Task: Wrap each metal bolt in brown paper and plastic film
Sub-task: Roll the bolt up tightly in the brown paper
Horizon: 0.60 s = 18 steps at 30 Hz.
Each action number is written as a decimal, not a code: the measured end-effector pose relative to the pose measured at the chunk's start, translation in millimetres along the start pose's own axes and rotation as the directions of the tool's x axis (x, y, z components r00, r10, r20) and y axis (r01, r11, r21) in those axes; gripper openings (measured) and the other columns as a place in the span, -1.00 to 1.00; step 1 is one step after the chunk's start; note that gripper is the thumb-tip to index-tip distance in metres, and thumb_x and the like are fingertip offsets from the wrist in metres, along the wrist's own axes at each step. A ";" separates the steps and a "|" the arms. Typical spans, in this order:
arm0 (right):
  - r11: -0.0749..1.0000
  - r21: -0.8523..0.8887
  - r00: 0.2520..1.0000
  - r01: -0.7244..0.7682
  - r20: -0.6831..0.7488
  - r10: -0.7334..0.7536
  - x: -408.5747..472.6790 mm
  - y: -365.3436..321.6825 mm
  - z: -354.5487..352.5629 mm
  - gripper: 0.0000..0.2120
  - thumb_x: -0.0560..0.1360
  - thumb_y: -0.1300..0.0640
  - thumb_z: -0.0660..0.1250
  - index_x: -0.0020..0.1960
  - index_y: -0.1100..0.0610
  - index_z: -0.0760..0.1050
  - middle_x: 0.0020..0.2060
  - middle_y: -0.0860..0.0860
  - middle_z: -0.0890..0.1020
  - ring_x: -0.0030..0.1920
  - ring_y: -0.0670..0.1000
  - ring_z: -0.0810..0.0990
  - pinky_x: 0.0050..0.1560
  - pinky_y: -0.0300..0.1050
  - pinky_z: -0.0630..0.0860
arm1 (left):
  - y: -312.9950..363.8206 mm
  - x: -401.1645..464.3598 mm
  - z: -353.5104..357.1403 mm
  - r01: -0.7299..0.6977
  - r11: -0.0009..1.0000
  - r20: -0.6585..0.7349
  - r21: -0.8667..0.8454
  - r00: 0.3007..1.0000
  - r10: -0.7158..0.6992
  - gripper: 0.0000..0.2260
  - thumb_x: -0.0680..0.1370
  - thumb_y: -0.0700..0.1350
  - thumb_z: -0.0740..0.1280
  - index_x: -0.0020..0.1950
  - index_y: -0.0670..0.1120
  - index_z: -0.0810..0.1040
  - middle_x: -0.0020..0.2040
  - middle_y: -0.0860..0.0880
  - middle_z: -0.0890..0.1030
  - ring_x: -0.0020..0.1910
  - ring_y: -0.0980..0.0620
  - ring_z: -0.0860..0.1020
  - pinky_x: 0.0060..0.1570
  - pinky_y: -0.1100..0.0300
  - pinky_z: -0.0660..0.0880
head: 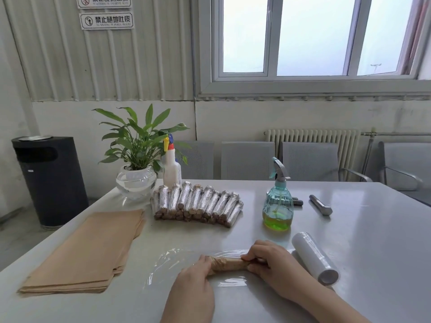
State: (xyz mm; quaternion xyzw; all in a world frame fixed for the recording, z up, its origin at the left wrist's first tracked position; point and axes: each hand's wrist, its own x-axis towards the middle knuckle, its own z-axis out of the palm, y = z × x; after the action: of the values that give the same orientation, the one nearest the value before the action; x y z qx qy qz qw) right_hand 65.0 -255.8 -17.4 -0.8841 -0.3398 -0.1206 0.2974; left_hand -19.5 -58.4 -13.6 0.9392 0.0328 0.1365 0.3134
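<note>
A person's left hand (194, 279) and right hand (268, 261) gripped opposite ends of a paper-wrapped bolt (229, 264) lying on a spread sheet of plastic film (168, 259) near the front edge of the grey table (373, 241), fingers of both hands curled over the brown bundle; the step appeared to be rolling it into the film, best done with the sheet kept taut and the roll kept square so the clear layer clings without creases. The film looked thin, glossy and wrinkled at its edges. Just right of the hands lay the white cylindrical film roll (314, 261); to the left sat a flat stack of matte brown paper (86, 250). Further back, finished bolts (198, 203) lay piled in shiny, crinkled rows, while one bare metal bolt (320, 204) waited beyond a green-tinted spray bottle (278, 201)
</note>
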 end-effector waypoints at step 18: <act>0.999 -0.039 0.999 0.035 -0.006 -0.035 -1.0 -0.2 0.0 -0.91 0.49 0.15 0.43 -0.01 0.06 0.64 -0.19 -0.24 0.49 -0.09 -0.17 0.47 -0.08 -0.44 0.31 | -26.5 39.3 -62.9 0.143 0.933 0.067 -0.331 0.990 -0.127 -0.82 0.61 -0.20 0.16 0.06 -0.04 0.53 -0.05 0.03 0.66 -0.21 0.10 0.68 -0.20 0.22 0.46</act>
State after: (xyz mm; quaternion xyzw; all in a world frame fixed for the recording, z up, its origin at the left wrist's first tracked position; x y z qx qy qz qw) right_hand 64.1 -256.2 -17.7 -0.8832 -0.3516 -0.1355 0.2791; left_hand 1.4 5.1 28.0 0.8705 0.0664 0.0972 0.4778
